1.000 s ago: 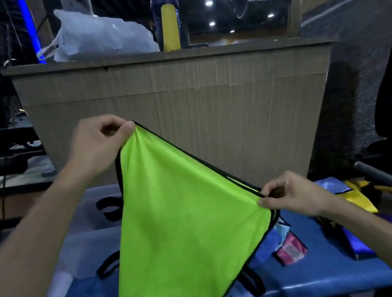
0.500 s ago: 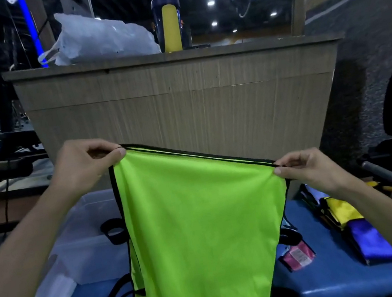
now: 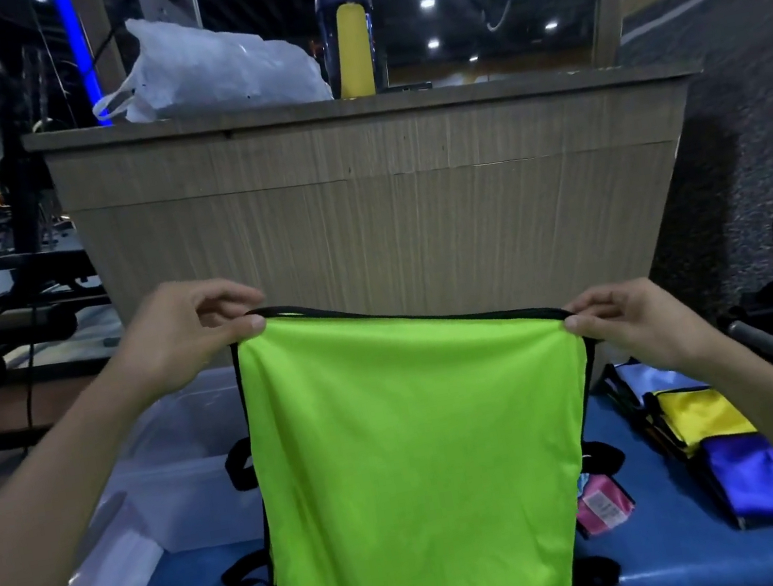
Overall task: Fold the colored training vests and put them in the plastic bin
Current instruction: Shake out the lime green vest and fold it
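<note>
Lime vest (image 3: 418,466) hanging, clear bin (image 3: 182,460) left

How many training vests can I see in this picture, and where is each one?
3, perhaps more. The green vest hangs between the left hand and right hand. The yellow vest and blue vest lie on the blue table at the right. The green vest may hide others.
</note>
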### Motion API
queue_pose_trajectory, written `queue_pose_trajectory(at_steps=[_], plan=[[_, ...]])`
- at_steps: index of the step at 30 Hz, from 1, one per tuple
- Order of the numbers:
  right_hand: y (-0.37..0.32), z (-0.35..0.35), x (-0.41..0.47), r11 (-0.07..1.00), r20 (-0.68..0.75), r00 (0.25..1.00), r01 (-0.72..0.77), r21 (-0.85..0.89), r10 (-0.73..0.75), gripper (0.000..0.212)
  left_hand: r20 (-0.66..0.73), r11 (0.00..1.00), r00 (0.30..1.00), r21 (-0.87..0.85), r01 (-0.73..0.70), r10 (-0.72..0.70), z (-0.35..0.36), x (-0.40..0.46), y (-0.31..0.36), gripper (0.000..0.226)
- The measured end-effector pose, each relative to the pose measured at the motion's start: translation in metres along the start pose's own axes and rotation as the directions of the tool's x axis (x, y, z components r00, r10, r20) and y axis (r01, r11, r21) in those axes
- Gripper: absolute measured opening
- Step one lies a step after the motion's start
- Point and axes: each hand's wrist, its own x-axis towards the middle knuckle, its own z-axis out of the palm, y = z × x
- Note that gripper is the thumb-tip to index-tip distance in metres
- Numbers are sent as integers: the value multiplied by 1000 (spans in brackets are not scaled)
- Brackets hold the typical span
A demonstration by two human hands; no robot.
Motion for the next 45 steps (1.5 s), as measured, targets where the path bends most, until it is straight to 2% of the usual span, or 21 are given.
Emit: queue_pose_trajectory(at_steps=[1,3,6,7,9,12,13,15,16,18,20,21,23,25,28,34,39,42,45], plan=[[0,0,0,1000,0,1000,-5,-7,5,6,42,999,999,40,-12,11,-1,-1,1,18],[0,-2,-1,1000,-1,1000,-13,2,13,8,125,1000,992,-7,-9,10,-5,-6,5,16],[-3,-2,-6,989,62,996,-77,126,69,19,236,974,972,-218,69,-16,-10,-12,4,60],[-4,-1,-8,970,96,990,-120,213,102,18,275,948,961,-299,110,-25,-12,-14,3,65],[-8,1,-12,903,139,980,-185,387,141,19,362,884,932,-433,179,-11,-15,-17,1,63],[-10,2,-12,805,136,981,-194,561,142,25,422,806,907,-541,238,16,-19,-25,2,59],[-8,3,-11,788,123,981,-192,584,148,31,412,798,911,-548,252,-5,-19,-24,2,59],[-7,7,-9,779,113,975,-221,587,191,40,343,796,929,-521,309,-137,-13,-19,0,57],[-6,10,-7,787,99,968,-244,566,229,38,283,811,932,-474,342,-227,-6,-17,-2,47],[-9,22,-3,832,17,948,-286,475,316,18,112,876,935,-327,355,-337,12,-16,-1,3],[-17,45,-3,881,-96,930,-298,368,354,15,97,893,937,-284,349,-336,43,-21,9,22],[-26,62,-4,902,-114,935,-284,325,336,16,163,869,931,-336,364,-327,62,-28,20,21],[-48,99,-11,940,-60,965,-234,248,256,17,288,811,912,-431,396,-292,100,-41,48,11],[-67,128,-20,979,-35,983,-174,106,178,13,283,778,908,-475,411,-307,134,-43,62,7],[-79,148,-26,988,-117,990,-90,-123,75,20,224,730,898,-523,439,-379,160,-40,63,13],[-81,154,-35,979,-193,976,-129,-156,98,19,200,717,887,-528,456,-417,170,-45,62,3],[-87,154,-37,979,-223,974,-85,-187,42,19,223,696,893,-564,445,-391,167,-46,72,13],[-94,157,-43,966,-173,983,7,-260,-54,15,219,647,897,-630,430,-383,161,-45,79,20],[-92,152,-49,971,-177,982,25,-238,-69,29,312,566,892,-691,450,-328,150,-48,85,25]])
